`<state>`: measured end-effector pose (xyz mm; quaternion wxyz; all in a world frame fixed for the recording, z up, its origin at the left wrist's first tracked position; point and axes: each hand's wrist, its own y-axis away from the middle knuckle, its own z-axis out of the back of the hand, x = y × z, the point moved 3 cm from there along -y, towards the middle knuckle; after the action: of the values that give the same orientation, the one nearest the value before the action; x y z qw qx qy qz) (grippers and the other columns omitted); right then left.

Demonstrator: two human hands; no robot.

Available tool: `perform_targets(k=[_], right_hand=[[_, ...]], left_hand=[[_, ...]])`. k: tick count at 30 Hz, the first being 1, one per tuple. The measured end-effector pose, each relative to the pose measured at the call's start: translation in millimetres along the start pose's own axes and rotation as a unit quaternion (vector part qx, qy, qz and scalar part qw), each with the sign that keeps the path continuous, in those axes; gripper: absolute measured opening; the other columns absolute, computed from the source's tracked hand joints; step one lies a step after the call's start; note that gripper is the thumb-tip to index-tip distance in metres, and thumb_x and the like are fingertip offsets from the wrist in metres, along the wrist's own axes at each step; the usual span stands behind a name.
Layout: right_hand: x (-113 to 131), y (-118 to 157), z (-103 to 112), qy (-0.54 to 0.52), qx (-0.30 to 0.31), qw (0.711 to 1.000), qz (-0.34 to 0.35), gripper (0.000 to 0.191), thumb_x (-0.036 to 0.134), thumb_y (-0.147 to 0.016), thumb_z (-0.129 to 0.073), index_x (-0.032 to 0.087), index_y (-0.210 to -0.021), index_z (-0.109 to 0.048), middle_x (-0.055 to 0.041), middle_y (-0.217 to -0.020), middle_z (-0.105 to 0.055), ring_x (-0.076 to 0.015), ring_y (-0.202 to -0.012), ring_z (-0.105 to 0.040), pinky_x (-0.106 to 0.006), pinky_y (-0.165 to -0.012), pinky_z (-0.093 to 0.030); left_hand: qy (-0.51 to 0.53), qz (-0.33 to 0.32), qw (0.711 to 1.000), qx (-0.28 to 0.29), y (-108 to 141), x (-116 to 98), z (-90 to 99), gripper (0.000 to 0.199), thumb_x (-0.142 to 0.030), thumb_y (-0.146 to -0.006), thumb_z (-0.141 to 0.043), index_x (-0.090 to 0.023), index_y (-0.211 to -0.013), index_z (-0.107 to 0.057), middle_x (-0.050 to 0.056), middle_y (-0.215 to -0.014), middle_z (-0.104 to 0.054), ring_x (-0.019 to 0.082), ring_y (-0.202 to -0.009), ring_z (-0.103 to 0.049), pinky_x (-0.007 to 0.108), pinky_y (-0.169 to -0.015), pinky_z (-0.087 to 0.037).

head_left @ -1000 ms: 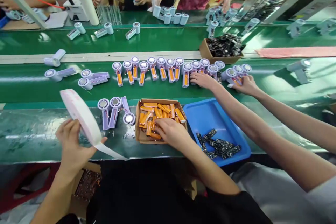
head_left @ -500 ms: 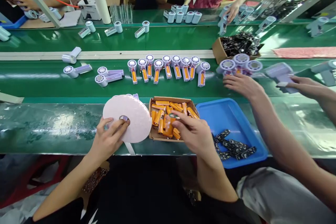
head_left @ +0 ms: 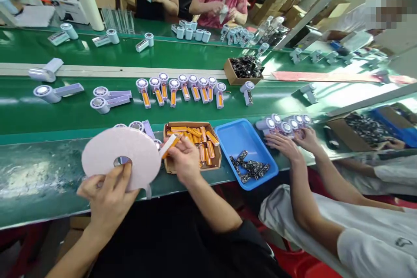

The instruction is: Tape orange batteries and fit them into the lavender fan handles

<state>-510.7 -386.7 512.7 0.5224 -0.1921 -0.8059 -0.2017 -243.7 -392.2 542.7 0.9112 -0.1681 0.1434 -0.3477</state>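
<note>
My left hand (head_left: 106, 197) grips a large pale pink tape roll (head_left: 125, 156) flat-on by its lower edge, above the near green bench. My right hand (head_left: 184, 158) pinches an orange battery (head_left: 174, 142) against the free end of the tape, right over the cardboard box of orange batteries (head_left: 192, 145). Two lilac hand-held fan bodies (head_left: 143, 127) lie partly hidden behind the roll.
A blue tray (head_left: 237, 139) with black parts sits to the right of the box. A co-worker's two hands (head_left: 293, 143) rest on a cluster of fans (head_left: 283, 124). A row of fans with batteries (head_left: 180, 89) lies on the green conveyor (head_left: 65, 113). People work across the far side.
The tape roll has come closer to me and to the left. My right hand has lifted a battery out of the box to the tape end. The co-worker pulled fans to the near bench.
</note>
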Motion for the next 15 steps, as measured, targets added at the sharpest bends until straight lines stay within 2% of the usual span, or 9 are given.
perform_targets(k=[2,3,4,6,8,10,11,13,15], right_hand=[[26,-14,22,0.060,-0.075,0.992,0.080,0.051,0.061,-0.085,-0.074,0.022,-0.117,-0.064,-0.0097,-0.105,-0.077,-0.0198,-0.087,-0.077,-0.032,-0.073,-0.066],[36,-21,32,0.079,-0.105,0.983,0.127,0.051,0.060,-0.089,-0.071,0.024,-0.124,-0.063,-0.0095,-0.108,-0.076,-0.0185,-0.090,-0.076,-0.031,-0.076,-0.066],[40,-28,37,0.082,-0.097,0.982,0.141,0.053,0.057,-0.090,-0.073,0.025,-0.130,-0.062,-0.0089,-0.110,-0.076,-0.0180,-0.092,-0.076,-0.031,-0.079,-0.066],[28,-34,30,0.071,0.009,0.993,0.089,0.055,0.054,-0.089,-0.079,0.025,-0.134,-0.062,-0.0092,-0.114,-0.077,-0.0187,-0.096,-0.077,-0.034,-0.086,-0.066],[5,-21,10,0.050,0.126,0.991,0.011,0.054,0.055,-0.090,-0.081,0.023,-0.130,-0.065,-0.0111,-0.122,-0.076,-0.0201,-0.103,-0.077,-0.036,-0.093,-0.066],[-15,4,-8,0.044,0.198,0.978,-0.040,0.050,0.057,-0.093,-0.078,0.022,-0.126,-0.068,-0.0122,-0.127,-0.076,-0.0201,-0.107,-0.077,-0.035,-0.094,-0.065],[-20,17,-14,0.049,0.222,0.972,-0.051,0.047,0.057,-0.095,-0.077,0.021,-0.124,-0.069,-0.0117,-0.124,-0.077,-0.0192,-0.103,-0.078,-0.032,-0.090,-0.065],[-23,34,-13,0.093,0.266,0.959,-0.042,0.040,0.056,-0.098,-0.073,0.020,-0.115,-0.074,-0.0099,-0.110,-0.080,-0.0175,-0.093,-0.078,-0.028,-0.083,-0.064],[-14,36,4,0.177,0.285,0.942,0.006,0.038,0.055,-0.101,-0.067,0.019,-0.108,-0.078,-0.0088,-0.100,-0.080,-0.0177,-0.089,-0.078,-0.029,-0.084,-0.064]], left_hand=[[-0.086,0.003,0.996,0.012,15,11,10.0,0.058,-0.027,-0.091,-0.072,-0.026,-0.148,-0.059,0.011,-0.123,-0.074,0.033,-0.099,-0.055,0.053,-0.091,-0.042],[-0.123,0.016,0.992,0.022,21,19,17.1,0.055,-0.027,-0.090,-0.070,-0.025,-0.144,-0.060,0.011,-0.124,-0.073,0.034,-0.102,-0.055,0.053,-0.091,-0.042],[-0.142,0.035,0.989,0.030,25,28,24.6,0.054,-0.026,-0.088,-0.069,-0.024,-0.142,-0.061,0.013,-0.126,-0.072,0.036,-0.107,-0.055,0.053,-0.093,-0.042],[-0.154,0.068,0.985,0.034,29,44,38.2,0.057,-0.027,-0.084,-0.068,-0.021,-0.141,-0.061,0.015,-0.129,-0.070,0.039,-0.113,-0.054,0.053,-0.094,-0.044],[-0.136,0.076,0.987,0.031,29,53,44.9,0.066,-0.027,-0.082,-0.069,-0.022,-0.147,-0.058,0.015,-0.129,-0.069,0.039,-0.115,-0.055,0.052,-0.095,-0.046],[-0.109,0.086,0.990,0.013,32,56,46.8,0.081,-0.028,-0.083,-0.071,-0.029,-0.161,-0.048,0.012,-0.132,-0.068,0.039,-0.116,-0.058,0.054,-0.097,-0.048],[-0.092,0.099,0.991,0.003,35,59,47.2,0.088,-0.029,-0.084,-0.070,-0.036,-0.167,-0.040,0.009,-0.138,-0.066,0.039,-0.116,-0.059,0.057,-0.098,-0.049],[-0.045,0.150,0.988,-0.016,45,70,47.7,0.095,-0.036,-0.088,-0.068,-0.056,-0.169,-0.024,-0.006,-0.161,-0.052,0.041,-0.126,-0.059,0.065,-0.106,-0.047],[0.018,0.196,0.980,-0.016,49,90,43.9,0.097,-0.048,-0.086,-0.065,-0.071,-0.163,-0.010,-0.031,-0.173,-0.023,0.049,-0.146,-0.042,0.075,-0.118,-0.034]])
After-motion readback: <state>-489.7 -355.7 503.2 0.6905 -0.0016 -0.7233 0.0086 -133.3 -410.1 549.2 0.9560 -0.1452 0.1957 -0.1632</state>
